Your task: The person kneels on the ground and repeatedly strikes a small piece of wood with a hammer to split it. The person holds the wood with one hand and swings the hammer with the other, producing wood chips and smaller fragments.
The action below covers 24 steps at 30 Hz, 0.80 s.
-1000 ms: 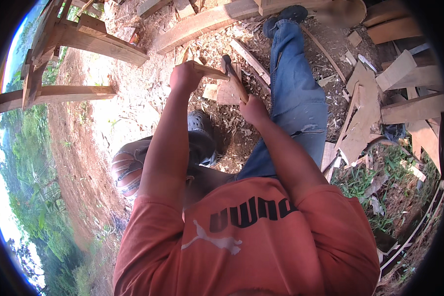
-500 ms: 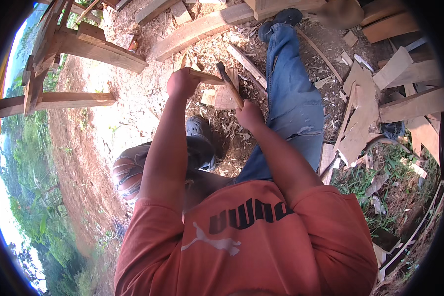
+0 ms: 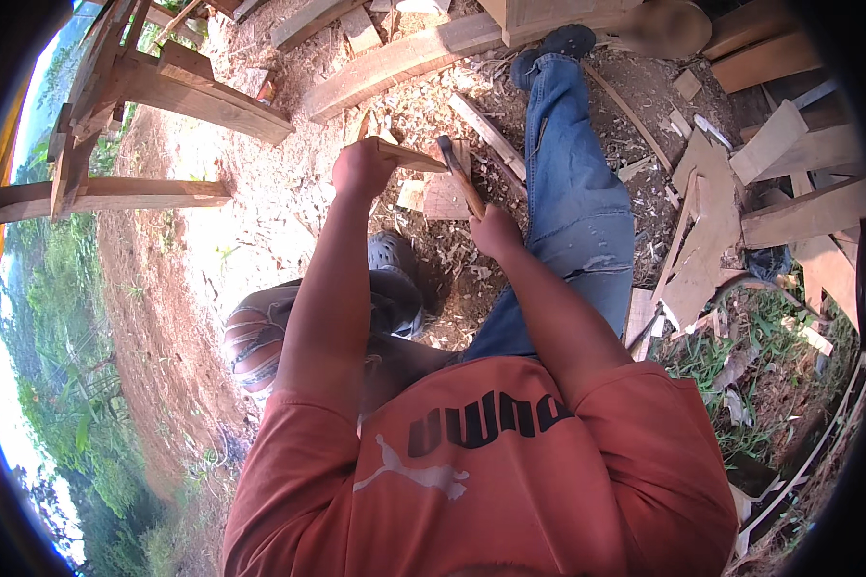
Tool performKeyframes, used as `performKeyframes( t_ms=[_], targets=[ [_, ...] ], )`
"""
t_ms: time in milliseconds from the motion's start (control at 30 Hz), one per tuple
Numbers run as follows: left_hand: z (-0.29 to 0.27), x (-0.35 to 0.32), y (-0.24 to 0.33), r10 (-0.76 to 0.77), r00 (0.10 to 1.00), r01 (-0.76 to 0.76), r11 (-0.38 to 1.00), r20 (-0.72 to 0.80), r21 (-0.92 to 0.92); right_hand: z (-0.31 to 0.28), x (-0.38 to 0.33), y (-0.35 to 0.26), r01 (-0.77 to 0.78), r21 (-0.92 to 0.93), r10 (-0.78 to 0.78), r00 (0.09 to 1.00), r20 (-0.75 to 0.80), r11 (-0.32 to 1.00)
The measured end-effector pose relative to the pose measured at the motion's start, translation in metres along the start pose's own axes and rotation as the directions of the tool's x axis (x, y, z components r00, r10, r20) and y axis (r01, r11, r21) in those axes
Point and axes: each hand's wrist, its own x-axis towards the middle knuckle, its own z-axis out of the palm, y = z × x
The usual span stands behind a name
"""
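Note:
My left hand [image 3: 364, 168] is closed around the end of a narrow piece of wood [image 3: 414, 159], which points to the right. The fist of my right hand [image 3: 496, 231] grips the wooden handle of a hatchet [image 3: 464, 181]. Its dark metal head is seen nearly edge-on, beside the free end of the wood; whether they touch, I cannot tell. Beneath, a wooden block [image 3: 446, 198] lies on the ground between my legs.
My blue-jeaned right leg [image 3: 579, 192] stretches ahead, while my left knee [image 3: 252, 348] is bent. Wood chips cover the ground. A long beam [image 3: 394, 67] lies beyond my hands, a timber frame [image 3: 212, 101] stands at the left, and offcuts [image 3: 707, 221] are heaped at the right.
The hatchet head has shifted slightly toward me and right, staying by the end of the wood. Both hands keep their grips, and the whole view has moved a little.

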Motion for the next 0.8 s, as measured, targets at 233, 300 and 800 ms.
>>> performKeyframes(
  t_ms=[233,300,800],
  targets=[
    [0.004,-0.006,0.007,0.037,0.999,-0.039,0.998,-0.034,-0.042,0.000,0.020,0.004,-0.079,0.422,0.096,0.995,-0.020,0.903],
    [0.002,-0.007,0.014,0.022,0.999,-0.026,0.996,-0.041,-0.082,0.003,0.027,0.010,-0.149,0.571,0.147,0.988,0.050,0.807],
    [0.001,-0.013,0.016,0.220,0.973,-0.222,0.974,-0.068,-0.036,-0.027,-0.003,-0.022,0.137,0.478,-0.118,0.991,-0.070,0.868]
  ],
)
